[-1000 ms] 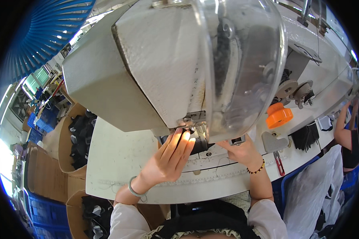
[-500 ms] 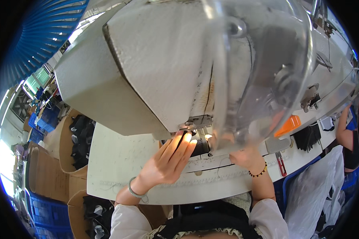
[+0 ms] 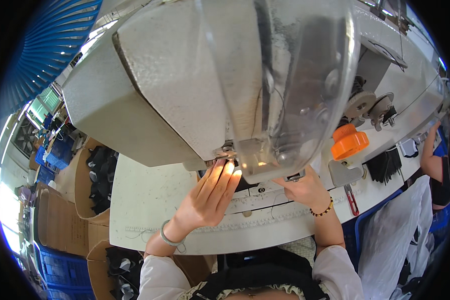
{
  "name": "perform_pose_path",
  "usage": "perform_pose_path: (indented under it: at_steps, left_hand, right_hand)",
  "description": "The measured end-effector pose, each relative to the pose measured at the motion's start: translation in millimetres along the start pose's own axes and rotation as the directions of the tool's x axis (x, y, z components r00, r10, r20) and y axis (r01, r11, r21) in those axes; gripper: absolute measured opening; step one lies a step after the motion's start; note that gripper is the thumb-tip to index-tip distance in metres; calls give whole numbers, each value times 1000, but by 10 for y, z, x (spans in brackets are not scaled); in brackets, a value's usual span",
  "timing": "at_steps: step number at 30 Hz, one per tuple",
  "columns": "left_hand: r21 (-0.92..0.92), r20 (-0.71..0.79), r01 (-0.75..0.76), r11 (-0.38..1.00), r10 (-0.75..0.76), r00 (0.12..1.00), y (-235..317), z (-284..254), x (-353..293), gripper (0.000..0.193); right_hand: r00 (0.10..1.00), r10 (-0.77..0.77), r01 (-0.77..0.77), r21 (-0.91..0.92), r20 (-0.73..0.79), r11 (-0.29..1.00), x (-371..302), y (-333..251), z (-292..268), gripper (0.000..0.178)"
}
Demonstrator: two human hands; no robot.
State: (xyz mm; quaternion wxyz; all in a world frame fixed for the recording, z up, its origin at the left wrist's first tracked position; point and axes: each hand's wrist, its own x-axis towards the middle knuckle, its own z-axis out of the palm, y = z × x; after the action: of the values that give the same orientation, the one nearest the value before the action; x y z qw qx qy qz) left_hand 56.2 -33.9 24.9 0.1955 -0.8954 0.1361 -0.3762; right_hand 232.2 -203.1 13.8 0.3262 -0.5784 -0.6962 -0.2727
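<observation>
My left hand point(image 3: 210, 197) reaches under the head of a large pale sewing machine point(image 3: 170, 80). Its fingers are stretched out flat and close together, tips lit by the lamp beside the needle area point(image 3: 227, 150). A dark patch shows beside the fingertips; whether it is cloth or machine bed I cannot tell. A clear plastic guard point(image 3: 305, 95) hangs in front of the machine. At its lower right corner, by a small metal tab point(image 3: 296, 176), my right hand point(image 3: 307, 191) is closed on the edge, some fingers hidden.
An orange knob point(image 3: 350, 142) sticks out right of the guard. Red-handled snips point(image 3: 351, 200) and a bundle of black strips point(image 3: 385, 166) lie on the white table point(image 3: 145, 200). Boxes of black pieces point(image 3: 101, 180) stand left; a plastic bag point(image 3: 395, 235) and another person's arm point(image 3: 430, 155) are right.
The clear guard has shifted left and lower across the machine, uncovering the orange knob. My right hand has risen slightly at its edge. The left hand has barely moved.
</observation>
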Motion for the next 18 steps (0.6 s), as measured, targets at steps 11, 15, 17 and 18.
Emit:
perform_pose_path:
  at_steps: [11, 15, 17, 18]
  left_hand:
    - [-80, -87, 32, 996, -39, 995, -79, 85, -39, 33]
    - [-57, -77, 65, 996, -69, 995, -54, 107, -42, 31]
    - [-71, -148, 61, 996, -72, 986, -50, 141, -36, 28]
    - [-72, -176, 68, 995, -80, 981, -48, 158, -33, 27]
  right_hand:
    - [999, 9, -8, 25, -39, 1000, -4, 33, 94, 17]
    - [998, 47, -45, 46, -46, 998, -33, 43, 110, 17]
    - [995, 66, -60, 77, -72, 995, -36, 44, 114, 18]
    - [996, 74, -68, 104, -57, 992, -37, 45, 111, 19]
